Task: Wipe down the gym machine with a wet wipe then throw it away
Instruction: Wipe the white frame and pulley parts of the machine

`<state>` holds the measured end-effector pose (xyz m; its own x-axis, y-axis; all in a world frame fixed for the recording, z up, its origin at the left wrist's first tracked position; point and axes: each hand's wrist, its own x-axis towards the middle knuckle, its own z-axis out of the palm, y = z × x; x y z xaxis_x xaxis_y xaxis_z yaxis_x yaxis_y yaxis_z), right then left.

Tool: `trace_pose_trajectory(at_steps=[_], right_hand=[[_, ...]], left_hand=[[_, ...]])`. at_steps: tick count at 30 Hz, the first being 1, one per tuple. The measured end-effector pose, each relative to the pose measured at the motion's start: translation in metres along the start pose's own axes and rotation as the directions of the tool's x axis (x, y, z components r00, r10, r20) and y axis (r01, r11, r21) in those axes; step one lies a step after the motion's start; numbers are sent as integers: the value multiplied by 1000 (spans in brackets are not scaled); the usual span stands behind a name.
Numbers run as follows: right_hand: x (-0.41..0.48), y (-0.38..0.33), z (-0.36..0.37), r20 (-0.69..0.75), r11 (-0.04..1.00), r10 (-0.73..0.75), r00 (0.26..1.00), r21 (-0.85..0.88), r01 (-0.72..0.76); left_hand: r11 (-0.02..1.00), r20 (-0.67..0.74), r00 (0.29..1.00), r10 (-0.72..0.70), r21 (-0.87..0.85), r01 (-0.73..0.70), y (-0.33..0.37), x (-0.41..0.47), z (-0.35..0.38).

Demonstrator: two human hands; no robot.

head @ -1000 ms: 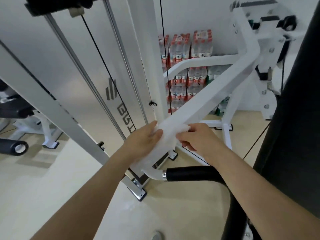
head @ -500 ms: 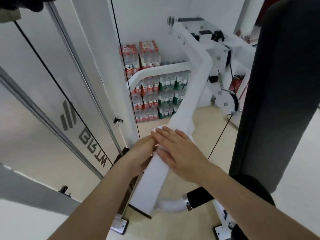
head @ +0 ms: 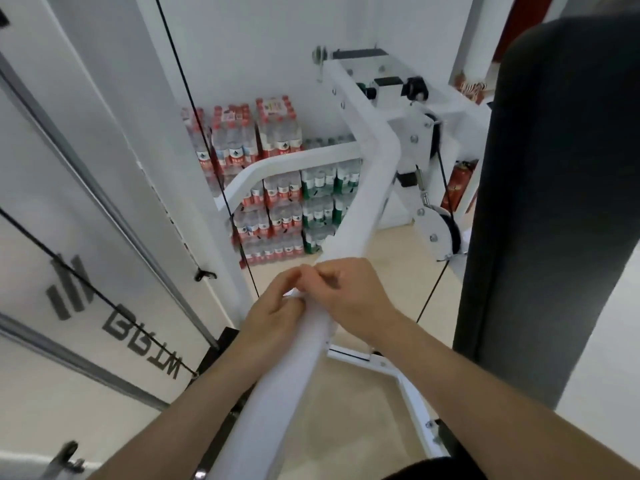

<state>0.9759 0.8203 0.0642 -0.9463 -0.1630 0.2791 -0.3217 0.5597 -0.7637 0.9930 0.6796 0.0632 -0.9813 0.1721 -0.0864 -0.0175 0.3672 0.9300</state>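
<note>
Now your left hand (head: 273, 308) and right hand (head: 349, 296) pinch the wet wipe (head: 297, 295) atop the machine arm (head: 360, 202), fingers curled; its length runs away beyond them.

Round nine o'clock I read dark, tilted letters (head: 142, 344) on the pale machine panel (head: 27, 271), roughly "BGIM", beside a three-bar logo (head: 67, 292). The bottle-pack labels (head: 277, 147) at twelve are too small to read.
</note>
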Motion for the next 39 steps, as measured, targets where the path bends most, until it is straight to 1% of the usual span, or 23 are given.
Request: trace_pose_trajectory(at_steps=[1, 2, 4, 5, 6, 7, 9, 11, 14, 16, 19, 20, 22, 24, 26, 27, 29, 31, 33, 34, 36, 38, 39], right_hand=[[12, 6, -4, -93, 1000, 19, 995, 17, -17], [23, 10, -5, -140, 999, 11, 990, -49, -18], [38, 14, -1, -142, 974, -52, 988, -227, 19], [42, 18, 1, -131, 962, -74, 989, -272, 36], [46, 23, 1, -136, 956, -60, 989, -294, 18], [51, 29, -1, -129, 952, -25, 991, -304, -16], [66, 38, -7, -133, 900, 127, 983, -401, -170], [85, 44, -14, -110, 817, 278, 954, -495, -295], [126, 60, -28, -116, 737, 426, 897, -530, -419], [153, 73, -39, -163, 708, 484, 860, -504, -494], [180, 86, -55, -196, 713, 523, 829, -432, -552], [181, 86, -58, -201, 731, 526, 826, -388, -561], [164, 79, -54, -199, 784, 545, 815, -223, -579], [129, 72, -36, -188, 833, 530, 827, -67, -549], [106, 70, -24, -179, 855, 512, 840, 18, -518], [112, 75, -26, -185, 849, 525, 830, 56, -525], [147, 92, -43, -194, 784, 620, 760, 159, -600], [189, 109, -68, -216, 727, 686, 694, 245, -642], [219, 126, -86, -234, 692, 720, 653, 321, -647], [227, 130, -91, -235, 691, 720, 652, 322, -647], [229, 130, -95, -235, 729, 683, 691, 272, -628], [210, 122, -82, -238, 786, 616, 751, 115, -608], [195, 116, -70, -231, 813, 567, 790, 2, -583]], left_hand=[[1000, -15, 1000, 25, 18, -25, 5, 5, -1], [998, -28, 999, 37, 45, -36, 6, 13, -1], [995, -14, 1000, 27, 99, -26, 10, 28, 3], [994, 6, 1000, 3, 112, -3, 10, 36, 7], [994, 24, 999, -25, 105, 23, 12, 44, 10], [995, 38, 998, -44, 89, 41, 12, 50, 13], [997, 55, 997, -55, 59, 51, 14, 61, 16], [998, 78, 996, -46, 45, 43, 17, 70, 17], [999, 162, 986, -38, 40, 32, 19, 80, 25], [996, 228, 972, -52, 80, 34, 20, 89, 31], [991, 235, 971, -44, 130, 13, 22, 103, 34], [990, 241, 970, -35, 138, 2, 23, 106, 35], [988, 247, 969, -22, 153, -17, 23, 111, 36], [990, 248, 969, -12, 138, -23, 21, 114, 37], [991, 247, 969, 4, 131, -37, 21, 116, 39], [990, 249, 968, 5, 138, -40, 22, 117, 39], [984, 261, 965, -6, 174, -40, 23, 118, 40], [975, 261, 965, -4, 215, -54, 23, 120, 39], [962, 248, 969, 3, 265, -71, 25, 120, 40], [955, 235, 972, 8, 285, -76, 26, 121, 41], [943, 223, 975, 7, 324, -81, 26, 125, 42], [935, 210, 978, -13, 349, -63, 27, 129, 44], [932, 203, 979, -22, 357, -53, 27, 130, 45]])
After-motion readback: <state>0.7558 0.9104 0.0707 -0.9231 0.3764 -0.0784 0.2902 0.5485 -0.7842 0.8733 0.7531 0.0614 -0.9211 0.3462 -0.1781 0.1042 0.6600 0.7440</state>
